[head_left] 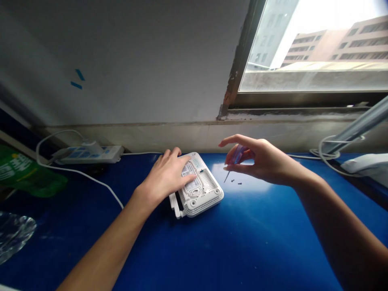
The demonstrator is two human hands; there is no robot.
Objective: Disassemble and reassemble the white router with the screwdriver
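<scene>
A white Wi-Fi router (209, 193) lies on the blue table with its vented, labelled underside facing up. A white antenna (176, 206) is folded along its left side. My left hand (168, 171) is laid over the router's left part, thumb and fingers gripping it and covering part of the label. To the right, my right hand (257, 159) pinches the purple translucent handle of a small screwdriver (238, 154), index finger raised. Its thin shaft slants down to the left, apart from the router. Two small dark screws (239, 184) lie on the table below this hand.
A white power strip (112, 154) with a plug stands against the wall at left, its cable (100, 182) crossing the table. Farther left are a green bottle (33, 173) and clear plastic (16, 234). At right, a metal pole (354, 127) has white cable looped round its base.
</scene>
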